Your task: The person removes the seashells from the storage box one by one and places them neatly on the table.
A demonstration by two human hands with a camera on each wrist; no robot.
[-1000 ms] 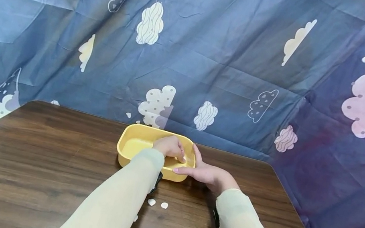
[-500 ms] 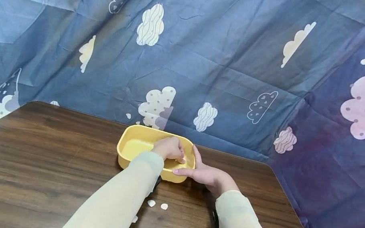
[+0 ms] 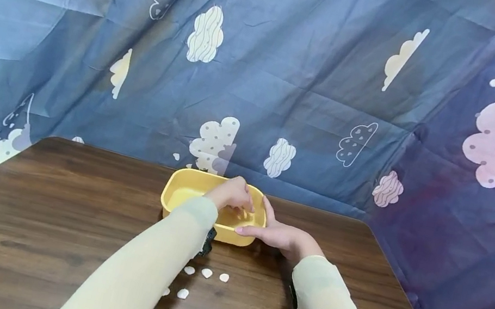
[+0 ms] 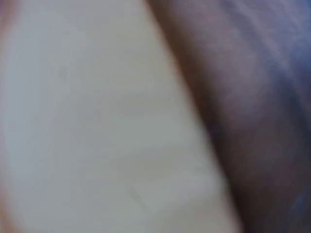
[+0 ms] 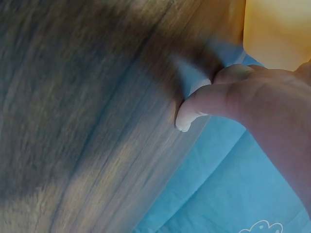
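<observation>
A yellow rectangular box (image 3: 228, 235) with rounded corners stands at the far side of the table. My left hand (image 3: 234, 193) reaches over its near rim, fingers pointing down inside its right half. Whether these fingers pinch anything I cannot tell. Around the box's right end, my right hand (image 3: 281, 236) grips the wall, thumb along the near rim and fingers at the far corner. The right wrist view shows the right hand's bent fingers (image 5: 199, 104) close to the yellow wall. A blurred pale surface fills most of the left wrist view.
Several small white flat pieces, one (image 3: 206, 273) among them, lie on the brown wooden table (image 3: 42, 218) in front of the box, partly behind the left sleeve (image 3: 145, 252). A blue curtain (image 3: 260, 79) with cloud prints hangs behind the table and to its right.
My left hand has risen a little inside the box, and the left forearm has shifted left, uncovering more white pieces. The right hand keeps its grip on the box.
</observation>
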